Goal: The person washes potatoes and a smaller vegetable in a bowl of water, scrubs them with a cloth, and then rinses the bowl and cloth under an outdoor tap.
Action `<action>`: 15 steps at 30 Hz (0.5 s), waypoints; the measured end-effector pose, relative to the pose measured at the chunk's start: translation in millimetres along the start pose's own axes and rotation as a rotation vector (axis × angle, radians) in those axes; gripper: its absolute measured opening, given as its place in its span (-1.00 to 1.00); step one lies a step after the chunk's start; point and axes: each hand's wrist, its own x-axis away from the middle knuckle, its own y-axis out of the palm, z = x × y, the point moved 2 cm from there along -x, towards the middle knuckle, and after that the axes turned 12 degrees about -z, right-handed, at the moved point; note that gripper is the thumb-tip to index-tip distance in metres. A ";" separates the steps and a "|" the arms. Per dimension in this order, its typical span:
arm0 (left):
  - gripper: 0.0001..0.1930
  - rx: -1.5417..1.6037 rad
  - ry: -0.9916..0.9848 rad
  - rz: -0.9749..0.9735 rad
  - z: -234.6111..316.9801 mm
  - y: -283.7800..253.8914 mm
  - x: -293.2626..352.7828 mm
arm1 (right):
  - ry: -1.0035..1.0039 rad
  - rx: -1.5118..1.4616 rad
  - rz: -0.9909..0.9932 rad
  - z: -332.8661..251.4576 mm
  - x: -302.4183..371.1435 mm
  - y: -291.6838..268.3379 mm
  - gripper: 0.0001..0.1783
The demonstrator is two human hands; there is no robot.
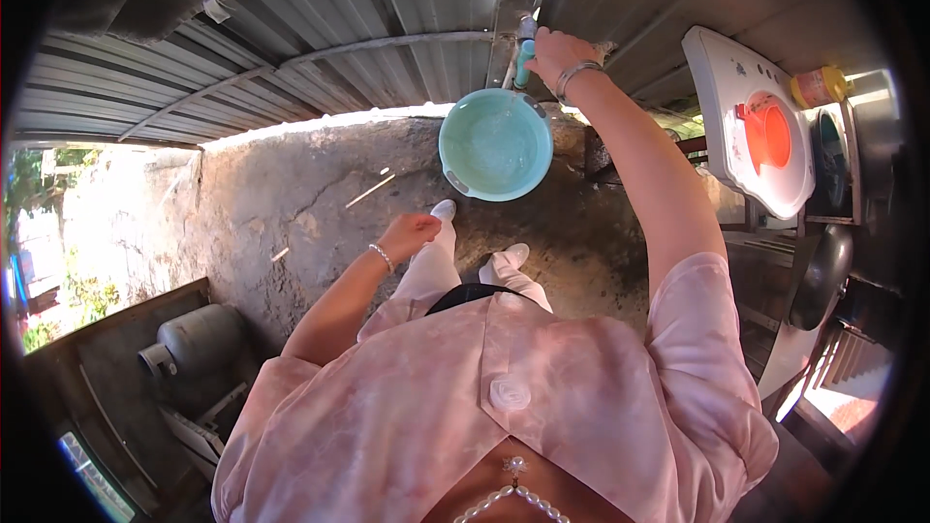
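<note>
My right hand point(565, 54) reaches forward to the wall, its fingers closed around the top of a tap with a turquoise pipe point(524, 64). Beneath the pipe is a round light-turquoise basin point(448, 160) with clear water in it. The water's surface looks rippled near the far side. My left hand point(415, 231) hangs above my left leg, fingers curled in, and I see nothing in it. It is apart from the basin.
At right stands a white washbasin point(715, 73) with a red bowl point(770, 134) in it and a yellow container point(820, 86) beside it. A dark pan point(821, 276) hangs lower. A grey cylinder point(201, 341) lies at left. A thin stick point(371, 191) lies on the rough floor point(281, 184).
</note>
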 end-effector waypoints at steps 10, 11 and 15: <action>-0.71 -0.191 -0.088 -0.133 -36.2 -58.1 -68.8 | 0.319 -0.419 -0.087 1.3 -54.1 16.7 -0.68; -0.71 -0.198 -0.120 -0.158 -45.3 -61.1 -78.7 | 0.334 -0.426 -0.090 7.2 -57.2 23.8 -0.68; -0.70 -0.938 0.264 -0.368 -100.3 -77.6 -135.2 | 0.303 -1.058 -0.096 23.4 -48.6 58.9 -0.66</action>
